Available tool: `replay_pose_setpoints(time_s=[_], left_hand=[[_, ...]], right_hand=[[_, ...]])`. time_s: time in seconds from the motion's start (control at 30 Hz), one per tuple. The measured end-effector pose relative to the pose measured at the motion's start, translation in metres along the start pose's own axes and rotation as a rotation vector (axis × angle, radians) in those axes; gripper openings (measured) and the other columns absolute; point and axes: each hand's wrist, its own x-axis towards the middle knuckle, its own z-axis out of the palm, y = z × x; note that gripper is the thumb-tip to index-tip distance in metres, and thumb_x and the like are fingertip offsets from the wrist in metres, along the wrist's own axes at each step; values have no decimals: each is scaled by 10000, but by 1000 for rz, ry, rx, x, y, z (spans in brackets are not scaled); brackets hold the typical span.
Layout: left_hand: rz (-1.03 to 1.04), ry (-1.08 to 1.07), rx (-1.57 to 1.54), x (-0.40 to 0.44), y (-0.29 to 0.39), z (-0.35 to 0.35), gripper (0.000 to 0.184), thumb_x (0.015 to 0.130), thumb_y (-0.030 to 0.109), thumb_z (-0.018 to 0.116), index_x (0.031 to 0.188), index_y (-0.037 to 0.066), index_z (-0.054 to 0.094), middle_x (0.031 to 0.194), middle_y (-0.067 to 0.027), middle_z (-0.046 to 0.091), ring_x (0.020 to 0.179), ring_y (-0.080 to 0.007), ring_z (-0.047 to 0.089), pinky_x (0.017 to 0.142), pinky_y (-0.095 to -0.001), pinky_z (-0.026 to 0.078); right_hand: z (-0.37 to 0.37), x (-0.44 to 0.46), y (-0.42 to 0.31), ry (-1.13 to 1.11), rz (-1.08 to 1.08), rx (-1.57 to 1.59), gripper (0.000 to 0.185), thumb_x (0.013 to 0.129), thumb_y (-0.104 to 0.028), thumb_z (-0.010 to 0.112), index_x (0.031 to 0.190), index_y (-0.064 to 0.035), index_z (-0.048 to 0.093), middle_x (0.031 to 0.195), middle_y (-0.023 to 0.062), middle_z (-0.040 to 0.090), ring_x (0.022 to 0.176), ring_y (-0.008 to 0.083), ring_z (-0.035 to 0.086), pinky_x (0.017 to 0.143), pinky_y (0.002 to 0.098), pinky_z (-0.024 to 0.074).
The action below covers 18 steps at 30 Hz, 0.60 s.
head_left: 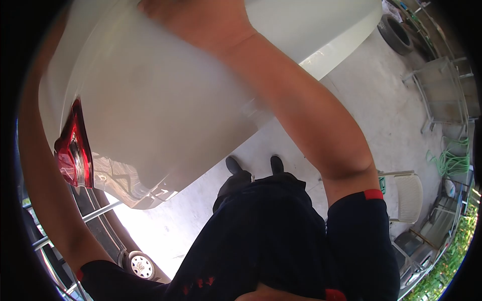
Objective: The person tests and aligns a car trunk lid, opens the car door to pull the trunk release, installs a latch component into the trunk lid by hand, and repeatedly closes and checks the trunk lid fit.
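A pale, glossy car body panel (165, 120) fills the upper left and middle of the head view. My right hand (201, 22) is over its upper part, at the top edge of the view. The fingers are blurred and partly cut off, so I cannot tell how they are bent or whether they hold anything. My left arm reaches up along the far left edge, past the red tail light (75, 150), and the hand itself lies outside the view. Below the light, the panel's lower corner is shiny with reflections.
Concrete floor (351, 115) runs under my dark shoes (277, 164). To the right are a loose tyre (395, 34), a metal-framed stand (439, 93), a coiled green hose (452, 158) and a pale plastic chair (407, 198). At lower left shows a wheel (141, 265).
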Motion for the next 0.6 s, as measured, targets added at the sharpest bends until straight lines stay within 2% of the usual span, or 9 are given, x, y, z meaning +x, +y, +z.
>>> replay_pose_setpoints(time_s=[0.13,0.23,0.4,0.6], left_hand=[[64,-5,-38,6,-19,6,660,1032,360,438,1468,-124,549,1425,-393,606,1327,-546,586,1164,-533,464],[-13,-59,-95,16,-29,4,652,1033,362,439,1452,-122,560,1373,-398,633,1278,-561,611,1126,-553,490],[87,71,30,6,2,-4,654,1032,364,446,1433,-139,566,1337,-398,650,1234,-556,638,1082,-564,515],[101,70,20,7,-5,-1,659,1032,365,443,1424,-150,568,1338,-395,651,1230,-549,642,1077,-564,520]], right_hand=[[5,1,5,22,1,25,542,837,-125,865,1206,102,539,1069,295,715,1028,464,720,904,482,582],[10,4,5,53,-8,25,547,845,-117,862,1221,106,532,1091,301,718,1054,465,722,919,485,582],[12,4,4,66,-38,53,561,852,-122,861,1241,106,527,1117,307,721,1090,469,717,933,485,582],[16,0,6,111,-103,-28,550,845,-124,863,1217,100,526,1084,307,711,1035,491,699,904,512,569]])
